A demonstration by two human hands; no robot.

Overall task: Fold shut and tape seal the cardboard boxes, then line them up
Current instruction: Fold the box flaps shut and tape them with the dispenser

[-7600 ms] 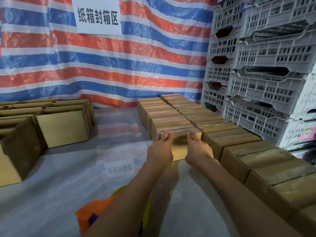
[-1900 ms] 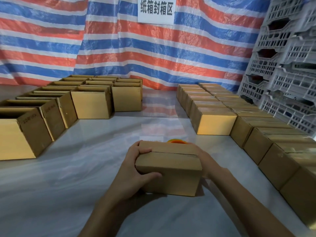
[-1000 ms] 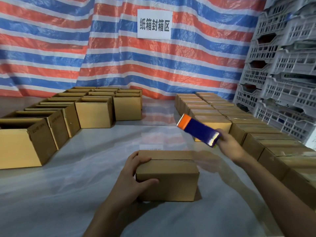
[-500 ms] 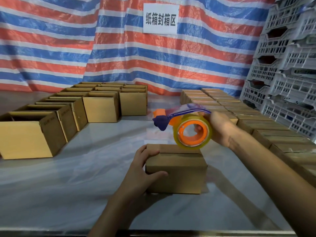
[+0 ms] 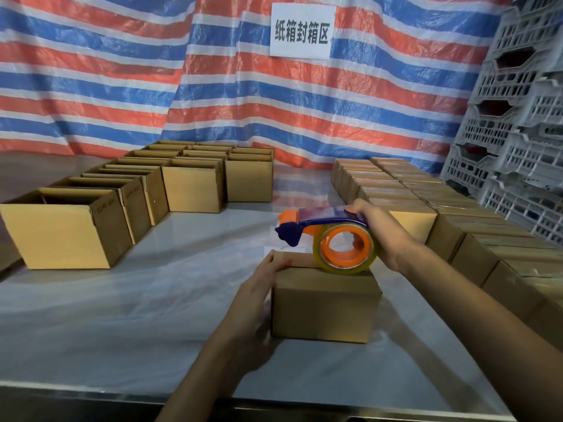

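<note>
Brown cardboard: one closed box [image 5: 324,306], flaps folded down, near the front middle of the table [image 5: 122,315], apart from every other box.

One tape dispenser [image 5: 323,220], blue frame with an orange tip, above that box. One roll of clear tape [image 5: 344,268] on an orange core, touching the box top at its rear right.

Two hands. Left hand [image 5: 259,287]: pressed to the box's left side, fingers hooked over the top left edge, holding it; somewhat blurred. Right hand [image 5: 384,233]: wrapped round the dispenser's rear end, thumb on top of the frame.

Blocked from sight: the box's left wall behind the left hand, part of its top behind the roll.

Left of the table: open boxes [image 5: 61,236], well over a dozen, packed in rows toward the back; too overlapped at the rear for an exact count. Right of the table: sealed boxes [image 5: 411,220] in two rows side by side, running off the frame's edge; not countable either.

Behind: a red, white and blue striped tarp [image 5: 122,86] with one white sign [image 5: 301,32]. Far right: stacked white plastic crates [image 5: 524,147].
</note>
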